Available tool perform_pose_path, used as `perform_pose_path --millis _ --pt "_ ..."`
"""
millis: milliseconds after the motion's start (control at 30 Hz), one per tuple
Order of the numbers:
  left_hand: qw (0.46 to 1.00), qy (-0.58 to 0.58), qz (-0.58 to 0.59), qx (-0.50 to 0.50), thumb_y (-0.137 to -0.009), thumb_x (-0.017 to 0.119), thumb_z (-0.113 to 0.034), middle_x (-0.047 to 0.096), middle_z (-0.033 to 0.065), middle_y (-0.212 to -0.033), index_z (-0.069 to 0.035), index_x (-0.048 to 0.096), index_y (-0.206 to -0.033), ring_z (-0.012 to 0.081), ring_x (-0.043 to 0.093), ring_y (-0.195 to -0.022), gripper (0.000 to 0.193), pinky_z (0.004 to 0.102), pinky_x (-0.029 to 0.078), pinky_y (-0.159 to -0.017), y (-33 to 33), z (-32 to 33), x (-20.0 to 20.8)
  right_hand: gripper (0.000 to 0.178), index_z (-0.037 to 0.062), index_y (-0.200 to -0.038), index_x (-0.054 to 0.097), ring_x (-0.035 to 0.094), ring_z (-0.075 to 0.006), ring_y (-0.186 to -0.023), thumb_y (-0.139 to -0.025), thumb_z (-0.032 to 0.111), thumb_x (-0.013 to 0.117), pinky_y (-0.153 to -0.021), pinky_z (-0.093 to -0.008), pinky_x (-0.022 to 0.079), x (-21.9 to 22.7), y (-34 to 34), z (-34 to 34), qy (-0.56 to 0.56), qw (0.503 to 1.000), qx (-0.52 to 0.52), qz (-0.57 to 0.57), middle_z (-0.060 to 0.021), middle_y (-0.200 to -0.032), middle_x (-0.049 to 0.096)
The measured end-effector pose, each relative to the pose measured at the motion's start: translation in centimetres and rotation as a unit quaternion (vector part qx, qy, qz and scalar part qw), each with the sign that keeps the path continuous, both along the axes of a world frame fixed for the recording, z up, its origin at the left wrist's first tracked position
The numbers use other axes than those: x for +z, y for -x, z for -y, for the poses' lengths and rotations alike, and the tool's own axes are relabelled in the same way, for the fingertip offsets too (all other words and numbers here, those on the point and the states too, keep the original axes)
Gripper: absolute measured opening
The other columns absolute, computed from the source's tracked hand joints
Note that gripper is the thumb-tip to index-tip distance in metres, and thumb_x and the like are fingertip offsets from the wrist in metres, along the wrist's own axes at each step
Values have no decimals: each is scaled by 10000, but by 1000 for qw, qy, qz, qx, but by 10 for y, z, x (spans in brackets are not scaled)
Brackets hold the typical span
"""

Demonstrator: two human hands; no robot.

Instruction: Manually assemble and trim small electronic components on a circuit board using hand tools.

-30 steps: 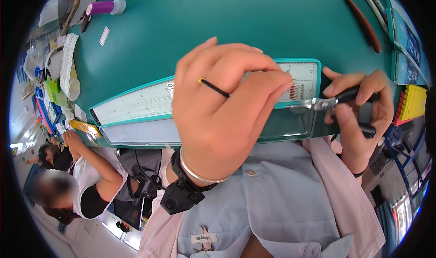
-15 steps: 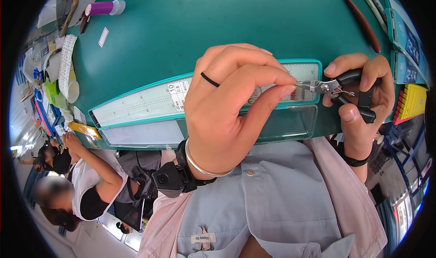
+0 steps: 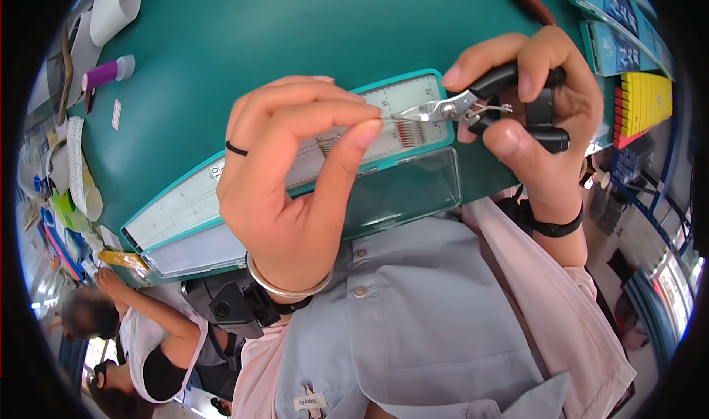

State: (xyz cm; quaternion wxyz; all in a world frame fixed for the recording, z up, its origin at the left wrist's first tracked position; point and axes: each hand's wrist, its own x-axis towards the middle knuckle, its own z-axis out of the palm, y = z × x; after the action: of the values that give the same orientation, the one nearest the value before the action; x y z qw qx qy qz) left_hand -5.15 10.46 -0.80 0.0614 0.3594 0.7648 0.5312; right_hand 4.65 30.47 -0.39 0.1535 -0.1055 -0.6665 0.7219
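Observation:
My left hand point(image 3: 284, 160) is over a long, shallow teal case point(image 3: 421, 79), thumb and forefinger pinched together. What they hold, if anything, is too small to make out. In my right hand point(image 3: 550, 116) is a pair of small pliers point(image 3: 449, 110) with black handles, silver jaws and a wire spring. The jaw tips point left, close beside my left fingertips. Below the jaws, a row of small red-topped hook-like pieces point(image 3: 410, 132) lies on the case's white, marked insert. My left hand hides the middle of the case.
The clear lid point(image 3: 406, 186) lies open on the near side of the green table point(image 3: 295, 28). A purple tube point(image 3: 103, 74) and a small label point(image 3: 116, 114) are at left. Blue packs point(image 3: 613, 46) and a yellow stack point(image 3: 642, 105) stand at right. Another person point(image 3: 159, 345) sits at lower left.
The whole view has shifted, so hands, pliers and case appear further left. More of the red-topped row shows between the hands. Both hands keep their grips.

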Motion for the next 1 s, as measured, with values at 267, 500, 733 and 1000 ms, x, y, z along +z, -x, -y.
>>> perform_pose_path --millis 267,500,733,1000 --pt "991 26 -129 -32 -787 819 -51 665 151 -1157 3 670 -1149 318 611 -1133 395 428 462 -1026 -5 0 13 367 92 -951 421 657 -114 -737 -905 216 763 -688 -210 565 -8 -4 -14 -38 998 35 -33 -218 -1056 688" --pt "970 159 -149 -105 -717 883 -266 501 177 -1454 -59 584 -1362 427 418 -1380 741 503 354 -1120 -11 16 25 333 89 -947 432 652 -105 -767 -905 187 747 -692 -208 566 -4 2 -21 -86 995 50 -6 -213 -1056 688" --pt "935 310 -129 -111 -596 886 -532 335 187 -1605 -160 491 -1512 473 203 -1496 1064 695 192 -1123 -24 33 34 313 77 -943 439 641 -114 -787 -894 162 736 -688 -215 569 1 -1 -19 -126 990 59 -1 -203 -1038 677" --pt "926 318 -168 -114 -602 847 -562 441 70 -1571 -225 566 -1452 371 364 -1458 957 661 191 -1147 -22 26 19 294 78 -929 435 629 -115 -776 -873 94 723 -671 -217 565 3 -2 -17 -162 985 50 5 -213 -1017 673"
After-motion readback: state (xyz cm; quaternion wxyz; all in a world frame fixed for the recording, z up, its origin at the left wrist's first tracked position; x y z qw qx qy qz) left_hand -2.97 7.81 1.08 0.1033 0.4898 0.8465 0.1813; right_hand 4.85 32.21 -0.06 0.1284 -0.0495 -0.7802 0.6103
